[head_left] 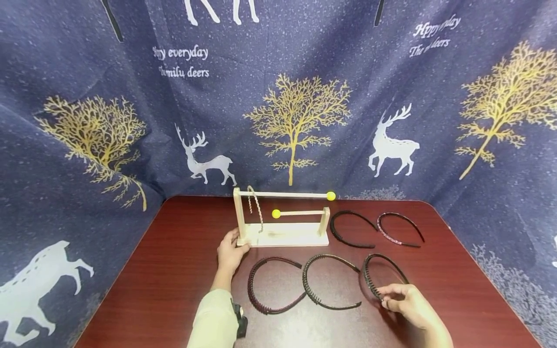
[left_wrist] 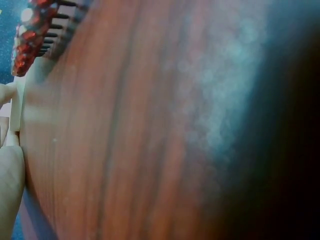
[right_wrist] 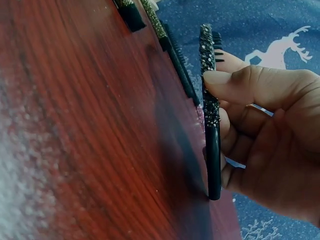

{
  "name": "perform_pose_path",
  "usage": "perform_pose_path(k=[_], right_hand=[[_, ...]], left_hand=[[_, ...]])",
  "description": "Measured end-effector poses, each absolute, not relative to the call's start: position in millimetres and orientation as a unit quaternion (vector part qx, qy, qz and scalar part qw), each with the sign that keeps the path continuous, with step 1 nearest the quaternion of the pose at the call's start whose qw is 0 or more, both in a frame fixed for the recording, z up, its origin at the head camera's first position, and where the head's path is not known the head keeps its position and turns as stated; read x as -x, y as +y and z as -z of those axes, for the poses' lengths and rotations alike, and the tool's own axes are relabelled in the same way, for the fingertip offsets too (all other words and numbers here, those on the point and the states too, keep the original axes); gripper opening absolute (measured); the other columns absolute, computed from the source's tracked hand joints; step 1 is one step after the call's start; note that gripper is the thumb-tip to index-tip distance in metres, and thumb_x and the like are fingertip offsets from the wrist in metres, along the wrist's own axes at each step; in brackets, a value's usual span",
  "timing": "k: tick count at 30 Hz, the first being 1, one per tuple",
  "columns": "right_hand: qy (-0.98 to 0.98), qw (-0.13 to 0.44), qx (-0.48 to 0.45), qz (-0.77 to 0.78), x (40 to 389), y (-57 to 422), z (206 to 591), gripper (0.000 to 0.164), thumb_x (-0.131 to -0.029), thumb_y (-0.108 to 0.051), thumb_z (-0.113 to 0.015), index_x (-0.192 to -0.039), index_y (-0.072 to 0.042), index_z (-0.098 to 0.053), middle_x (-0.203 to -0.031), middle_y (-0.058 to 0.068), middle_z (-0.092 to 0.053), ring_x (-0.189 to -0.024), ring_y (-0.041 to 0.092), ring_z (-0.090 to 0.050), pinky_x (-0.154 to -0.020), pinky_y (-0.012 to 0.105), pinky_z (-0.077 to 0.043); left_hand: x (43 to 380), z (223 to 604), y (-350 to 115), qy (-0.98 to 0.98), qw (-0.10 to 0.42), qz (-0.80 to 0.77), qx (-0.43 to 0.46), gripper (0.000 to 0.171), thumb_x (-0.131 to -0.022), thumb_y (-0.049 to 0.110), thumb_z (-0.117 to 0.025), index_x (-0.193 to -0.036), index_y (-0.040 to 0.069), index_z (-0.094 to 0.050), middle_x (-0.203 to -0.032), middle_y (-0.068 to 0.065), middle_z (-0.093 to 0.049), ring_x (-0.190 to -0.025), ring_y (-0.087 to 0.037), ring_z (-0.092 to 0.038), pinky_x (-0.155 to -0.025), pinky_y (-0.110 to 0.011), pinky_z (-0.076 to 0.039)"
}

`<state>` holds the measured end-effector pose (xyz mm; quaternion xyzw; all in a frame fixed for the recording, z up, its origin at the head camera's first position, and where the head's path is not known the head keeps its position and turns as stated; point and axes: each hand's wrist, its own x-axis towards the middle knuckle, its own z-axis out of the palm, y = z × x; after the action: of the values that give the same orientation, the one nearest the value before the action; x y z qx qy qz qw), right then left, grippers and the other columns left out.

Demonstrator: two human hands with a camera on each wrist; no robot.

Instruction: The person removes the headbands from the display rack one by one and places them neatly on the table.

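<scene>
My right hand pinches a black headband with glitter and comb teeth near one end, thumb on its glittery face. That headband is tilted up at the front right. At the back, my left hand grips the left end of a pale wooden stand's base. The stand has two rods tipped with yellow balls, and a twisted light headband hangs on the longer, upper rod. In front of the stand lie a dark red toothed headband and a black-and-gold one.
Right of the stand lie a black headband and a pink glittery one. All rest on a reddish-brown wooden table. A blue cloth printed with deer and trees hangs behind and at both sides.
</scene>
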<state>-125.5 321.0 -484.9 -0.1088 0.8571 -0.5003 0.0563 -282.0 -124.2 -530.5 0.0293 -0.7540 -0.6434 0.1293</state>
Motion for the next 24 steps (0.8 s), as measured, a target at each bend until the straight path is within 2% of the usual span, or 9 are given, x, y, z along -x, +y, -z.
perform_pose_path(k=[10, 15, 21, 24], right_hand=[[0.829, 0.13, 0.111, 0.532, 130, 326, 488, 0.021, -0.08, 0.002, -0.061, -0.099, 0.011, -0.064, -0.082, 0.007, -0.066, -0.066, 0.006, -0.055, -0.058, 0.023, -0.049], [0.834, 0.139, 0.112, 0.522, 133, 324, 490, 0.025, -0.074, 0.005, -0.06, -0.099, 0.009, -0.064, -0.077, 0.004, -0.063, -0.067, 0.005, -0.053, -0.058, 0.02, -0.046], [0.828, 0.146, 0.101, 0.532, 137, 321, 493, 0.027, -0.073, 0.004, -0.066, -0.099, 0.01, -0.063, -0.07, -0.001, -0.054, -0.057, 0.004, -0.047, -0.047, 0.02, -0.042], [0.829, 0.145, 0.104, 0.529, 138, 323, 495, 0.026, -0.073, 0.004, -0.065, -0.098, 0.01, -0.064, -0.07, -0.001, -0.056, -0.059, 0.004, -0.047, -0.05, 0.02, -0.042]], left_hand=[[284, 533, -123, -0.756, 0.134, 0.64, -0.03, 0.06, -0.069, -0.012, -0.072, -0.124, -0.007, -0.051, -0.121, -0.026, -0.054, -0.118, -0.034, -0.048, -0.1, -0.033, -0.039], [284, 533, -123, -0.753, 0.137, 0.643, -0.029, 0.059, -0.069, -0.012, -0.073, -0.124, -0.007, -0.051, -0.122, -0.025, -0.054, -0.119, -0.034, -0.047, -0.101, -0.034, -0.039], [284, 534, -124, -0.752, 0.139, 0.643, -0.029, 0.059, -0.068, -0.012, -0.073, -0.124, -0.006, -0.052, -0.121, -0.025, -0.055, -0.118, -0.034, -0.048, -0.1, -0.034, -0.039], [284, 534, -124, -0.752, 0.138, 0.644, -0.03, 0.059, -0.068, -0.012, -0.072, -0.124, -0.006, -0.052, -0.121, -0.025, -0.055, -0.118, -0.034, -0.048, -0.101, -0.034, -0.039]])
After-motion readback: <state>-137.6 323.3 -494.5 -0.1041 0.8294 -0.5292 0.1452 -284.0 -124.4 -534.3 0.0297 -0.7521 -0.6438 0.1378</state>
